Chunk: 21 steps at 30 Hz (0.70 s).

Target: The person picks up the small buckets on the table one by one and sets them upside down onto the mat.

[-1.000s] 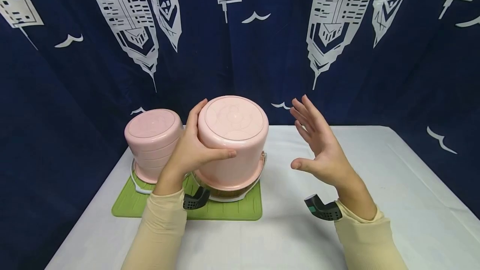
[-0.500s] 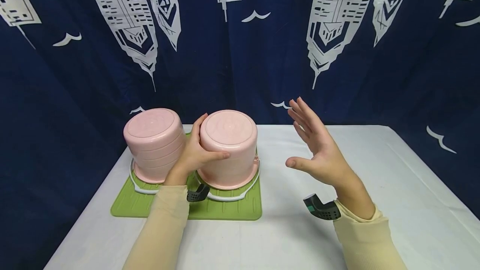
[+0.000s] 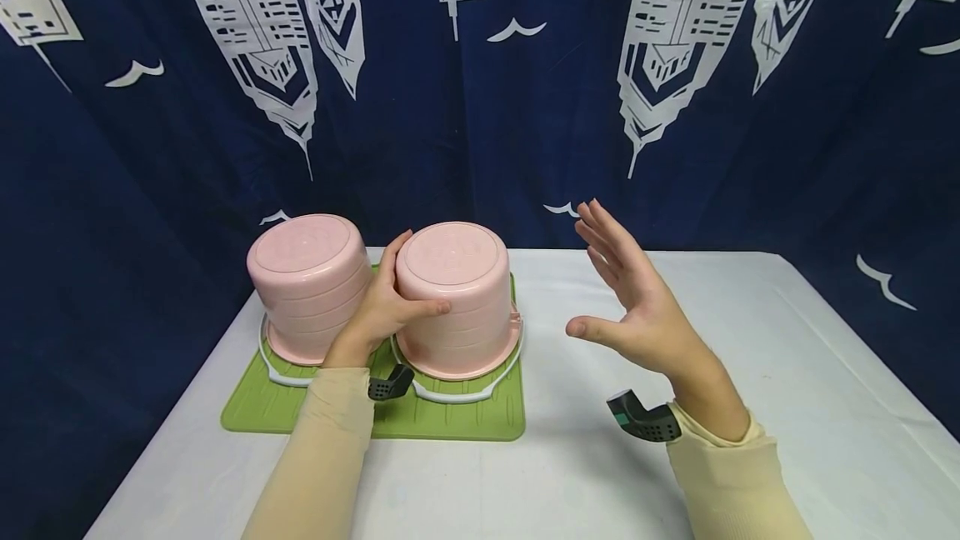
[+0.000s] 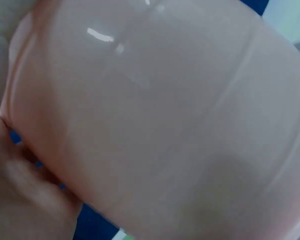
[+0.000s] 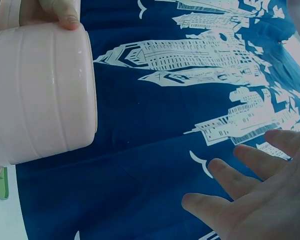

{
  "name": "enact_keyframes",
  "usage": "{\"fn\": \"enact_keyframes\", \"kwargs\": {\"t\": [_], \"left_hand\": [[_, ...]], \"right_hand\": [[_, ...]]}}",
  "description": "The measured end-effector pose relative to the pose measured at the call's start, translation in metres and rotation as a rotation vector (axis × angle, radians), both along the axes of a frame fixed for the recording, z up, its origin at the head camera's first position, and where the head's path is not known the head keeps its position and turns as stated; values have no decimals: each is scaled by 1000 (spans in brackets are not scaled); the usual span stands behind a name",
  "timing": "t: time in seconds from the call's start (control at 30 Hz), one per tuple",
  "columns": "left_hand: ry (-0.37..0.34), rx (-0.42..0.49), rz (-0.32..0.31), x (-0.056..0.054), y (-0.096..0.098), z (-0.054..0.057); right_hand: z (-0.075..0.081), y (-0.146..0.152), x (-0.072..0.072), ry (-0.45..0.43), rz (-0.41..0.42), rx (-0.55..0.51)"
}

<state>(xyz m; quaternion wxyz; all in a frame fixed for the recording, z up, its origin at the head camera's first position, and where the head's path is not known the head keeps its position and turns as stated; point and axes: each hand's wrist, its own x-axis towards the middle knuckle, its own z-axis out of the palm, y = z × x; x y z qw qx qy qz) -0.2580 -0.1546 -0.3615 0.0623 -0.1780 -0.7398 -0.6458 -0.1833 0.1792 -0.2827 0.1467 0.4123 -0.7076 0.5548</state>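
Note:
Two pink plastic buckets stand upside down, side by side, on a green mat [image 3: 480,419]. My left hand [image 3: 382,307] holds the right-hand bucket [image 3: 453,298] at its left side, thumb across the front and fingers toward the back. The left wrist view is filled by the smooth pink wall of this bucket [image 4: 155,115]. Partly behind my left hand stands the left-hand bucket [image 3: 307,282]. A pale handle lies round the rim of each one at the bottom. Off to the right, my right hand [image 3: 637,298] is raised with fingers straight and thumb spread, apart from the buckets.
A white cloth [image 3: 570,473] covers the table beneath the mat and reaches far to the right. Behind the table hangs a dark blue curtain [image 3: 510,123] printed with white buildings and birds.
The right-hand bucket, tilted a second ago, has come down and sits level on the mat, my left hand lowering with it. The right hand has drifted slightly left.

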Motion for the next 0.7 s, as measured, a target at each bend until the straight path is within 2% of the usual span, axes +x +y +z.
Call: {"fn": "enact_keyframes", "kwargs": {"t": [0.27,0.5,0.6,0.7], "left_hand": [[-22,-2,-7,2,0,-3],[-21,12,-22,3,-1,-3],[11,56,-38,6,-2,1],[98,61,-13,10,-3,9]], "right_hand": [[-4,2,0,-7,-63,46],[-6,1,-2,7,-158,104],[-7,0,-3,12,-195,119],[-8,0,-5,13,-235,139]]}}
